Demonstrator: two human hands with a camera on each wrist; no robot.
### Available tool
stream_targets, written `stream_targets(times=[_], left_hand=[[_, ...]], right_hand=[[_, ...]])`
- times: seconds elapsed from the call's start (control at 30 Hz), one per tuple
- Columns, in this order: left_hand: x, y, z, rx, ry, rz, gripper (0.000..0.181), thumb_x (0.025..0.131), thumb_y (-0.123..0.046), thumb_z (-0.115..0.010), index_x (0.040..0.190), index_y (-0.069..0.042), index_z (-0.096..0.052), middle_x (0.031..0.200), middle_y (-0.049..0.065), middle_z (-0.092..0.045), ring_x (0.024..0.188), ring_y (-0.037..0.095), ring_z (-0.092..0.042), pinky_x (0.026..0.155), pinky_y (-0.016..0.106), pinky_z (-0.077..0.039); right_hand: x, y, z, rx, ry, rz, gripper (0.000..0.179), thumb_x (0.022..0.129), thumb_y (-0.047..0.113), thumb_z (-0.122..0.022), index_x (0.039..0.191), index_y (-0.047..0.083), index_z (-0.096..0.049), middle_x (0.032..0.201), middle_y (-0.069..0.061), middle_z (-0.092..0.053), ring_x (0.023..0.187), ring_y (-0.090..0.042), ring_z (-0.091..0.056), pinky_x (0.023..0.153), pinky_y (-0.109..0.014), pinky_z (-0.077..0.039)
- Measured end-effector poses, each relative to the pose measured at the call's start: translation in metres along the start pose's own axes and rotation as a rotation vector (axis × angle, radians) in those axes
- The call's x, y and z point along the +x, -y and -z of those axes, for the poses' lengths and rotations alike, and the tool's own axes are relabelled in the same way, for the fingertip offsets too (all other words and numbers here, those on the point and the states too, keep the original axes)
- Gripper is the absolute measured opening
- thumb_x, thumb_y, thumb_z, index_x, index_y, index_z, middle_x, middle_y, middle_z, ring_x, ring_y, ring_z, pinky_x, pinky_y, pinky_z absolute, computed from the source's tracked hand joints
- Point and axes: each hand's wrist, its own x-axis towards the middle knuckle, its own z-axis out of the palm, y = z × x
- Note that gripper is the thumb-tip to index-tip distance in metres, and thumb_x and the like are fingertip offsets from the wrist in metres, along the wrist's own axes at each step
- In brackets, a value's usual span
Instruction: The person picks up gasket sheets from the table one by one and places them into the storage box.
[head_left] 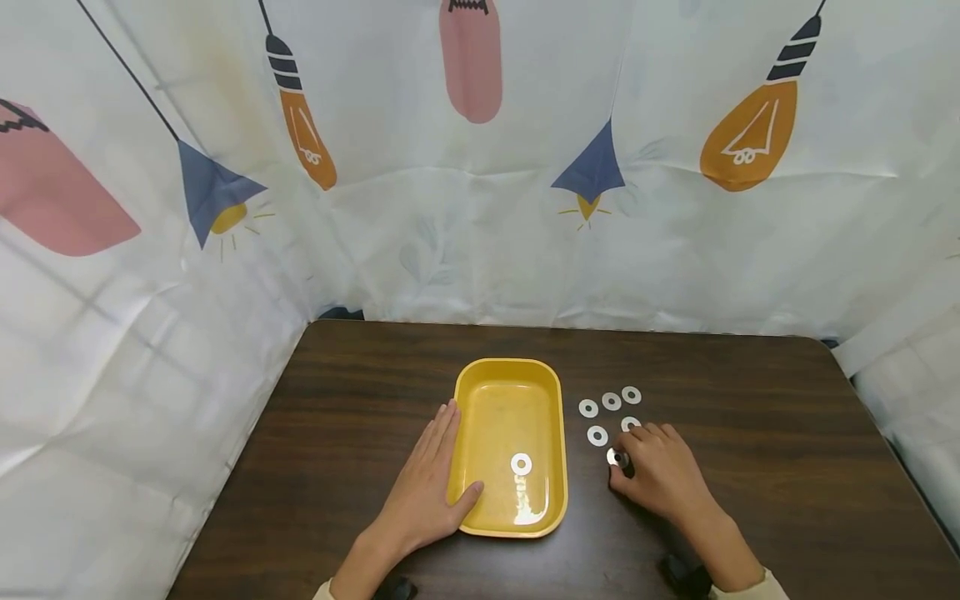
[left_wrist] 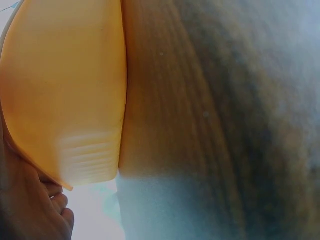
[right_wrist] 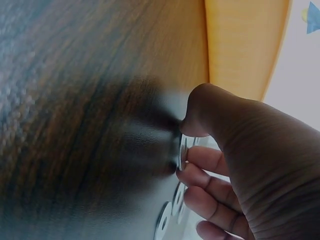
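A yellow tray (head_left: 510,408) sits on the table with one flat white washer (head_left: 521,464) inside. My left hand (head_left: 423,483) rests along the tray's left side, fingers straight and thumb lying over the rim. In the left wrist view, the tray's outer wall (left_wrist: 65,90) fills the left side, and part of that hand (left_wrist: 30,205) shows below it. Right of the tray, my right hand (head_left: 667,471) pinches a washer (head_left: 613,457) by its edges at the table surface. The right wrist view shows this washer (right_wrist: 183,150) between thumb and fingertips.
Several other washers (head_left: 597,436) lie on the table between the tray and the right hand, and beyond it. The dark wood-grain table (head_left: 787,467) ends at a white printed curtain (head_left: 480,250) behind and at the sides.
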Motion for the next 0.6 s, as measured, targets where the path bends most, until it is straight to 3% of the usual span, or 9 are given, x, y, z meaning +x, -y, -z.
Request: stream_targets(times=[0.6], left_hand=[[-0.0005,-0.0009,0.0005,-0.022,0.005,0.004,0.104,0.094,-0.049,-0.069,0.17,-0.006,-0.013,0.181,0.004,-0.009,0.168,0.024,-0.014,0.129,0.011,0.013]], right_hand=[[0.0018,0.0001,0.0027,0.003,-0.061,0.063,0.021,0.071,0.027,-0.086,0.082,0.018,-0.07,0.072,0.008,-0.061,0.074,-0.014,-0.058,0.077,-0.04,-0.055]])
